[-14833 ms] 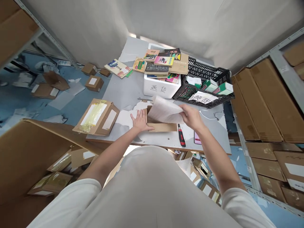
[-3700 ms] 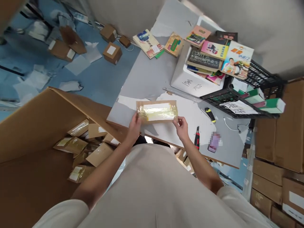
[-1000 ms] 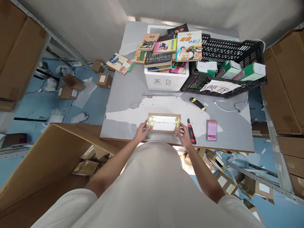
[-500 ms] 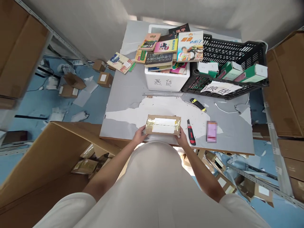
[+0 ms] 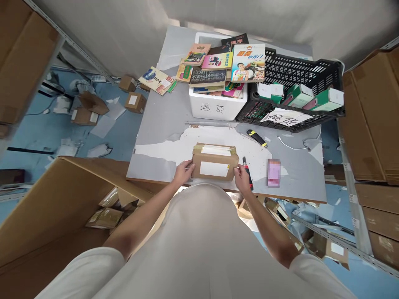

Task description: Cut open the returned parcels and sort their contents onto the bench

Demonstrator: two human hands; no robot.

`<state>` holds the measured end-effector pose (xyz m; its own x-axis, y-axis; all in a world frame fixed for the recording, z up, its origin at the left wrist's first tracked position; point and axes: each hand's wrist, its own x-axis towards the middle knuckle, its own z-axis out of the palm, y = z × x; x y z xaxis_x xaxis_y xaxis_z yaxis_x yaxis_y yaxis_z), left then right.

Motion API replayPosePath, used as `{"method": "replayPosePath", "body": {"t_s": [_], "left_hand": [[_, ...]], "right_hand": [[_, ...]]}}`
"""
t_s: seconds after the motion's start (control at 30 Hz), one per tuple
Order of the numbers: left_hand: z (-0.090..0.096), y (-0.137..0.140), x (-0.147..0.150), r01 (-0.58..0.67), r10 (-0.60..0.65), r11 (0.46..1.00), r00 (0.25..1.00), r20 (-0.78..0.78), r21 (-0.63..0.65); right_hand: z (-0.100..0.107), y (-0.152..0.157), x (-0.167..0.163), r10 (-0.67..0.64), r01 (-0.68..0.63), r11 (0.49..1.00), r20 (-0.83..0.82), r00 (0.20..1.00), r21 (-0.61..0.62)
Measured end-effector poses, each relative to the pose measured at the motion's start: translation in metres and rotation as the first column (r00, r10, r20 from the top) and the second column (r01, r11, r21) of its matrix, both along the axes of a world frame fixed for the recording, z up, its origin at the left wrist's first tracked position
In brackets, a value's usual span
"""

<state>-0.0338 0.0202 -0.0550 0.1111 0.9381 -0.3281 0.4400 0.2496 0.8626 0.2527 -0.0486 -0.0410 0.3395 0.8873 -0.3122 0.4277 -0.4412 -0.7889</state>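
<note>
A small brown cardboard box with white labels and tape is tilted near the table's front edge, a long side facing me. My left hand grips its left end, and my right hand grips the right end. Just beyond my right hand lies a red and black utility knife, partly hidden by that hand. A yellow and black utility knife rests farther back on the table. To the right is a pink, pixelated flat item.
A white foam box heaped with books and a black plastic crate holding green and white boxes stand at the table's back. Several books lie at its left edge. A large open carton of parcels is at lower left.
Both hands have tipped the cardboard box, so a broad labelled side now faces me. My right hand now covers part of the red knife. The view has shifted slightly.
</note>
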Motion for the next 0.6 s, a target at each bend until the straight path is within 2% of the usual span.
{"method": "replayPosePath", "body": {"t_s": [0.1,0.2,0.33,0.5,0.6], "left_hand": [[-0.006,0.008,0.007,-0.011,0.012,1.0,0.991,-0.132,0.01],[-0.015,0.014,0.009,0.009,-0.008,1.0,0.985,-0.172,0.005],[-0.023,0.016,0.003,0.025,-0.027,1.0,0.991,-0.133,-0.015],[-0.037,0.005,-0.014,-0.006,0.0,0.995,0.998,-0.056,-0.1],[-0.047,-0.009,-0.024,0.0,-0.003,0.986,1.0,-0.017,-0.168]], "right_hand": [[-0.004,0.009,-0.006,-0.003,0.007,1.0,0.139,0.99,-0.023],[-0.013,0.016,-0.01,0.024,-0.021,1.0,0.164,0.986,-0.018],[-0.022,0.013,-0.005,0.014,-0.014,1.0,0.067,0.998,0.0],[-0.041,-0.014,0.015,-0.079,0.074,0.996,-0.091,0.993,-0.053],[-0.056,-0.035,0.024,0.002,-0.009,0.999,-0.149,0.989,-0.047]]}}
